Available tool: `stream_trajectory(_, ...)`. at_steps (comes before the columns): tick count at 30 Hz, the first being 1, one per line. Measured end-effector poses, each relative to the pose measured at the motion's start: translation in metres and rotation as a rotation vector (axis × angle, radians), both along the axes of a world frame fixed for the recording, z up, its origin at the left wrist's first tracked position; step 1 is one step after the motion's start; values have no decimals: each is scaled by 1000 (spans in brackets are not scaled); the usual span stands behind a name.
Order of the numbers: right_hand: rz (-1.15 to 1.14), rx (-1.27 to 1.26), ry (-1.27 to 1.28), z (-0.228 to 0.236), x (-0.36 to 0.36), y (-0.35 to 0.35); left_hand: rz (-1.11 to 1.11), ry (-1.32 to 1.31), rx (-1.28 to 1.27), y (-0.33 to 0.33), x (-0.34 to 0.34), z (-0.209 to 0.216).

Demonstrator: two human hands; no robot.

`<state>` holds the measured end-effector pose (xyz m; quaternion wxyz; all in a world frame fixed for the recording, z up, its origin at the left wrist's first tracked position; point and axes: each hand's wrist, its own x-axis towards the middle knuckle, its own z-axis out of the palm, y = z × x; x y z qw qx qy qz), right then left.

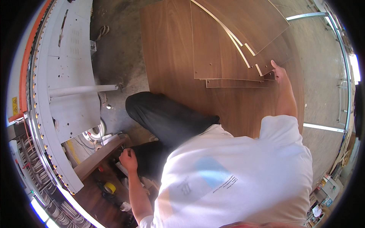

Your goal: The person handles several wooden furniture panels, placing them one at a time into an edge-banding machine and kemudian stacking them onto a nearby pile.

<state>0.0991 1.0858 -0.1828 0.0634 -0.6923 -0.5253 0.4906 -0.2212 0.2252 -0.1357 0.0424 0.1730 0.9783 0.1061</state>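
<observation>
Toward the upper right, my right hand grips the near edge of a brown wood-grain panel, its thumb on top and the other fingers hidden. That panel lies fanned with several others, including an upper panel and a drilled panel. Pale strips show along some edges. Beneath them is a larger brown board. At the lower left, my left hand is closed beside my dark trouser leg, over a brown open compartment. Whatever its fingers hold, if anything, cannot be made out.
A long grey machine with an orange edge runs along the left, a pale bar jutting from it. A yellow tape roll lies in the compartment. Coiled white hose sits behind it. Metal framing stands right.
</observation>
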Motion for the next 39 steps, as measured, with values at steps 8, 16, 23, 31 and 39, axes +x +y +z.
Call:
stream_trajectory(8,-37,189,209,-39,62,-55,-5,13,46,-3,-3,-5)
stream_trajectory(16,-180,-161,128,-12,105,-191,-4,98,101,-16,9,-7)
stream_trajectory(23,-245,-308,289,-5,91,-291,1,120,156,-16,7,-7)
stream_trajectory(31,-235,-393,450,-22,36,-333,12,125,190,-13,7,-4)
stream_trajectory(39,-89,-431,438,-4,-73,-355,2,134,199,-19,9,-10)
